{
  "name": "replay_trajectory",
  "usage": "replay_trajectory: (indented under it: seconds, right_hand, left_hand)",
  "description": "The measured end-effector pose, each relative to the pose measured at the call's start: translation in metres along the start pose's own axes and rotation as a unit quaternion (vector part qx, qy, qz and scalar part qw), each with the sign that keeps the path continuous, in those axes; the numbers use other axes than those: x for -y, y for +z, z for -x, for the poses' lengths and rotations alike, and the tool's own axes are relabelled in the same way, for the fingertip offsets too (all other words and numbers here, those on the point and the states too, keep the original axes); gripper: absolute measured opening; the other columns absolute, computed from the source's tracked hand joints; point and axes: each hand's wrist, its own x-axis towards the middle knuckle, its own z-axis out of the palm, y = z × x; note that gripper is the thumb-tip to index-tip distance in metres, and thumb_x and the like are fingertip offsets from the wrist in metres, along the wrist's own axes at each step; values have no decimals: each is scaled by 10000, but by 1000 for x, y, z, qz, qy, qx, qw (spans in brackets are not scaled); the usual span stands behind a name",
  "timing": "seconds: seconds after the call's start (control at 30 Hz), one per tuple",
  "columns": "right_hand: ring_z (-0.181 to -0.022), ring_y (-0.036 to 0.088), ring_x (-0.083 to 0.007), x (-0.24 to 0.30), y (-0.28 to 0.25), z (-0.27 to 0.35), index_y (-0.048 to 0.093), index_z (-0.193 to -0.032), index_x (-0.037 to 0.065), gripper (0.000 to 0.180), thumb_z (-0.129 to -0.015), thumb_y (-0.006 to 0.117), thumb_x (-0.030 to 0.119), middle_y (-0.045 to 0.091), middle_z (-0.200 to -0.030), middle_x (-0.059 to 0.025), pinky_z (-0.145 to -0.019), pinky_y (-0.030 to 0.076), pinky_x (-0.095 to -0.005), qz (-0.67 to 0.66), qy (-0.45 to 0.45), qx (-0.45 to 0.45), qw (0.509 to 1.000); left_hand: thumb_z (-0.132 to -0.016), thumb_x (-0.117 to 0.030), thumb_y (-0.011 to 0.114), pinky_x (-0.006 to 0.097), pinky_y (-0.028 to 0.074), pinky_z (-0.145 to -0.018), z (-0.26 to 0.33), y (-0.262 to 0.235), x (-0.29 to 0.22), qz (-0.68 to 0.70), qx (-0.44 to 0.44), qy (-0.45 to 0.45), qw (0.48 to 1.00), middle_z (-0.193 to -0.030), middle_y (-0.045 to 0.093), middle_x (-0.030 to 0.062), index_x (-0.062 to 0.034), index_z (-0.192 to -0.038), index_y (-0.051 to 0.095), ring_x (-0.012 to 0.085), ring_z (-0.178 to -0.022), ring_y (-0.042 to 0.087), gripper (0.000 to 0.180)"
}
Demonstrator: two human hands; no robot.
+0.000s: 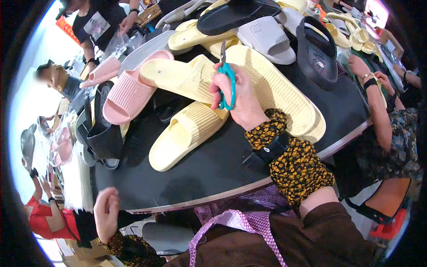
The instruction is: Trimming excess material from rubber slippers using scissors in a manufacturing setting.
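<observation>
R hand (238,95), centre of frame, is closed round a pair of scissors w/ teal handles (228,84), fingers through the loops, metal blades pointing up toward the top of frame. The hand sits over the pile of pale yellow slides; blade tips lie against a long yellow slipper (271,84) that runs from centre to mid-right. Can't tell if the blades are open or shut. A second yellow slipper (187,133) lies just below-left of the hand on the black table (209,171), strap up. Another yellow one (178,75) sits upper-left of the scissors, touching a pink slipper (131,91) beside it.

L hand (106,213), lower left of frame, is off the table edge, holding nothing, fingers loosely curled, well apart from the slippers.

Top of frame: black slipper (235,13), grey-white slipper (267,38), another black one (316,51) at upper right. Black slippers (100,133) stacked at mid-left. Another person's forearm w/ wristband (371,95) reaches in at right; other people at upper left
</observation>
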Motion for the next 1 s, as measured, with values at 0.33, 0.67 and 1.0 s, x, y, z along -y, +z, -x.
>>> replay_trajectory:
  seconds: [0.33,0.67,1.0]
  right_hand:
    - [-485,514,-135,0,-6,-1,470,-1077,-12,333,-842,576,199,526,-700,-66,-419,446,-261,14,-24,-19,999]
    - [-479,503,-112,10,-3,0,478,-1058,-1,310,-840,574,197,527,-681,-49,-415,427,-249,-9,-7,-1,1000]
    - [-497,488,-102,22,2,0,481,-1057,-2,311,-837,574,198,510,-666,-39,-411,418,-254,-36,12,0,999]
  left_hand:
    - [-786,-5,582,328,391,-934,-109,68,-68,-126,-82,317,936,-1173,548,157,27,-1151,535,262,-1084,526,369]
    - [-797,-210,598,424,355,-937,-236,163,-119,-299,-27,389,871,-1143,551,168,-36,-1185,511,337,-1119,468,434]
    - [-758,-138,599,425,393,-755,-202,137,-140,-254,-18,457,852,-791,562,155,3,-787,576,339,-809,509,146]
